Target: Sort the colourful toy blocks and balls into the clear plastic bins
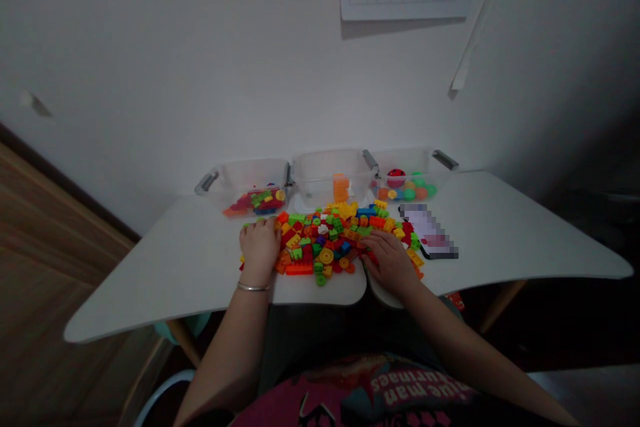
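Left hand [260, 245] and right hand [390, 260] rest against toy bricks [327, 241] heaped on the counter [155, 273]; I can't tell whether either grips any. Likely light and stiff; pinch opposite sides.

Bricks [326, 255] and bins [313, 187] look plastic, the tabletop [185, 267] smooth, the bangle [253, 288] shiny metal.

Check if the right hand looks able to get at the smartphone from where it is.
Probably yes: the smartphone lies on the white table close by the right hand, with nothing seen on top of it; only a few toy building bricks lie between.
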Motion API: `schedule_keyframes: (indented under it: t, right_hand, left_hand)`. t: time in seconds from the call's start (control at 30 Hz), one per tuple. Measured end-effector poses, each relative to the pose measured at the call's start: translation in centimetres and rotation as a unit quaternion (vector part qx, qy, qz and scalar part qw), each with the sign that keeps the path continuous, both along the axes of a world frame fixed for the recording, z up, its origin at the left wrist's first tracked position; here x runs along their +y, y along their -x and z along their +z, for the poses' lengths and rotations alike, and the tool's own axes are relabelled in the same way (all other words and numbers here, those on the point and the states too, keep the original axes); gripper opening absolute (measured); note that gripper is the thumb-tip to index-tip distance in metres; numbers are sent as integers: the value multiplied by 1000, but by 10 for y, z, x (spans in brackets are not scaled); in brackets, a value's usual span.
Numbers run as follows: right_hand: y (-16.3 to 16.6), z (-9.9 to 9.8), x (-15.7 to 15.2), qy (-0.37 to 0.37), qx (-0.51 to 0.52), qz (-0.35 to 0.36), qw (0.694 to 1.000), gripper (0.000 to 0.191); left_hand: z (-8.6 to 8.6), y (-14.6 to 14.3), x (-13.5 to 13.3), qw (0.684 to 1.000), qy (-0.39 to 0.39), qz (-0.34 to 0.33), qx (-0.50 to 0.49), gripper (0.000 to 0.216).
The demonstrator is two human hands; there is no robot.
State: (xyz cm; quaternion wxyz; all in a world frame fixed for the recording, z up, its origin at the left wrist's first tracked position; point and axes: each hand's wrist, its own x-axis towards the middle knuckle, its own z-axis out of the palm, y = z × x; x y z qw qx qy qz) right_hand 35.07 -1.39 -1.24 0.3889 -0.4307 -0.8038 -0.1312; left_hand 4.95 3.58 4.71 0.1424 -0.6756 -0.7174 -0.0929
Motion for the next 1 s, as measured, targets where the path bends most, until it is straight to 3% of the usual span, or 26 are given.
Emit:
schedule_keyframes:
  t: [0.27, 0.43, 0.53, 0.63, 0.77, 0.87, 1.0]
  right_hand:
    - [0, -1, -1, 11, 3, -5, 1000, 23]
    - [0, 0, 0, 7, -2, -1, 1000, 23]
    - [0, -1, 0, 13, -2, 0, 1000, 23]
    - [0, -3, 1, 13, 2, 2, 1000, 24]
    - [0, -3, 1, 12, 6, 0, 1000, 24]
    - [0, -1, 0, 9, 6, 2, 1000, 23]
    - [0, -1, 0, 6, -1, 5, 1000, 22]
  left_hand:
    - [5, 0, 3, 1000, -10, 11, -5, 35]
    - [7, 6, 9, 993, -30, -9, -118, 39]
    - [6, 9, 14, 962, -99, -38, -252, 40]
    - [10, 12, 23, 902, -184, -64, -384, 41]
    - [28, 18, 48, 850, -260, -90, -450, 31]
    - [45, 25, 73, 859, -266, -86, -430, 35]
    - [64, 33, 96, 908, -203, -84, -357, 46]
